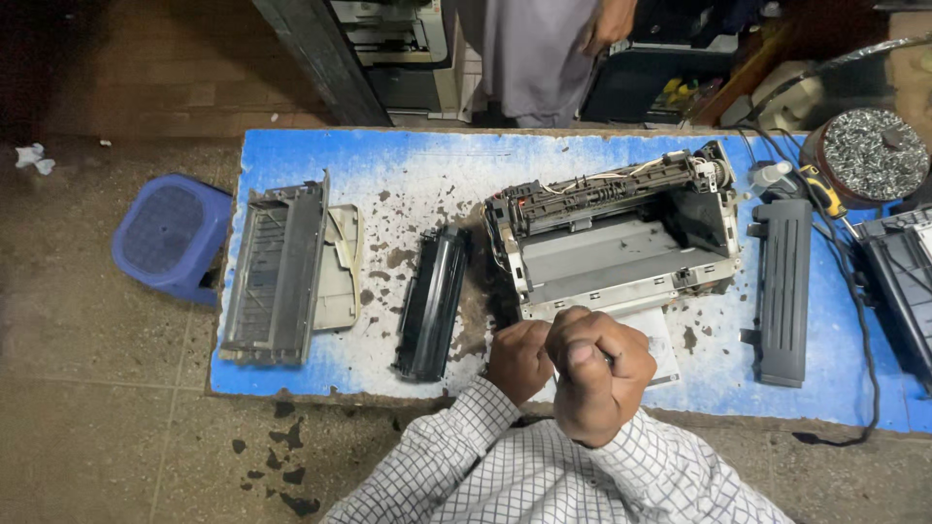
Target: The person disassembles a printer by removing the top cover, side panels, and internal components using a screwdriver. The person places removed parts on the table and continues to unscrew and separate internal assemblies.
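Note:
A stripped-down printer chassis (621, 238), grey and open at the top with wires along its back, sits on the worn blue table (388, 160). My left hand (519, 359) is curled at the printer's front edge, knuckles up. Beside it, touching, my right hand (597, 374) is closed in a fist just in front of the printer, above a white sheet (662, 342). A dark sliver shows between its fingers; I cannot tell what it is. A black toner cartridge (432, 301) lies left of my hands.
A grey cover panel (277, 272) and a beige panel (340, 267) lie at the left, a dark panel (782, 291) at the right. Farther right are a round tub of metal bits (869, 155), a black cable (854, 320) and another device (903, 281). A blue stool (170, 238) stands left; a person (534, 49) stands behind the table.

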